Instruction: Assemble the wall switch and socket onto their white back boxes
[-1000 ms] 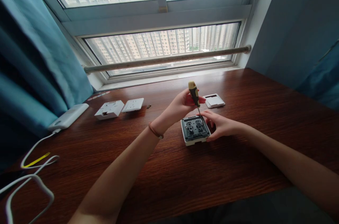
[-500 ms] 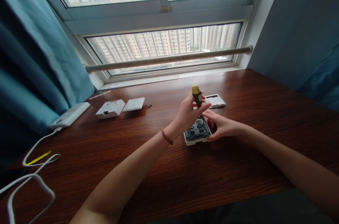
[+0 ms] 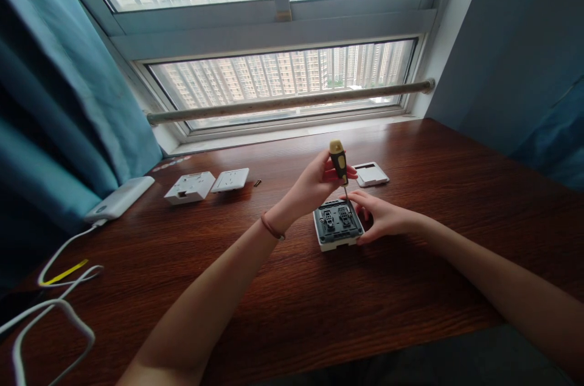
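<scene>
A screwdriver (image 3: 339, 162) with a yellow and black handle stands nearly upright in my left hand (image 3: 320, 178), its fingers closed round the handle. Its thin shaft points down at the far right part of a wall switch (image 3: 340, 223), whose dark inner frame sits on a white box base. I cannot tell whether the tip sits in a screw. My right hand (image 3: 381, 214) grips the right side of this switch, thumb near the front corner and fingers at the back. Just behind the hands lies a white cover plate (image 3: 371, 174).
At the left are a white box (image 3: 189, 188), a white socket panel (image 3: 230, 180) and small screws (image 3: 258, 183). Farther left, a white power strip-like block (image 3: 121, 199) has a cable (image 3: 68, 240) plugged in, near a yellow strip (image 3: 67, 272). A window lies beyond the table.
My left hand has shifted slightly left and its grip on the screwdriver has turned, uncovering the shaft and more of the switch. My right hand stays in place on the switch.
</scene>
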Demonstrator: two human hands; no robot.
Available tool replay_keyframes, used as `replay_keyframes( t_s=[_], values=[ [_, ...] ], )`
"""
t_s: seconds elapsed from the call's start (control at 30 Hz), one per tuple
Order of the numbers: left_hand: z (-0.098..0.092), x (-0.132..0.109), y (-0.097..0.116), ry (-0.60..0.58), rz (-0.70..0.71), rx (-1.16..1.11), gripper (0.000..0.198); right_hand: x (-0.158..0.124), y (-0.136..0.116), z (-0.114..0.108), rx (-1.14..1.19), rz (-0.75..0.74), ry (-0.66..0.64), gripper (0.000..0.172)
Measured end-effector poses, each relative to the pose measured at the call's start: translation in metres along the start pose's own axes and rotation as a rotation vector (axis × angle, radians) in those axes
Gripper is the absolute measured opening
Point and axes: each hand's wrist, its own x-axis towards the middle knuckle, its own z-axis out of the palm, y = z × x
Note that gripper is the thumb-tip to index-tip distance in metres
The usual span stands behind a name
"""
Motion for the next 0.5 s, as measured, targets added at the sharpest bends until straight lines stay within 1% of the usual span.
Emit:
replay_keyframes(
  t_s=[0.07,0.27,0.43,0.5],
  values=[
    [0.002,-0.001,0.001,-0.004,0.019,0.039,0.033,0.0,0.0,0.0,0.008,0.001,0.002,0.091],
    [0.007,-0.003,-0.002,0.051,0.094,0.203,0.033,0.0,-0.004,0.001,0.029,0.005,0.03,0.09],
    [0.011,-0.002,-0.012,0.161,0.193,0.425,0.031,-0.001,-0.003,0.001,0.002,0.026,0.039,0.086],
    [0.015,-0.003,-0.016,0.195,0.229,0.459,0.028,-0.001,-0.001,0.001,0.004,0.038,0.033,0.085]
  ],
)
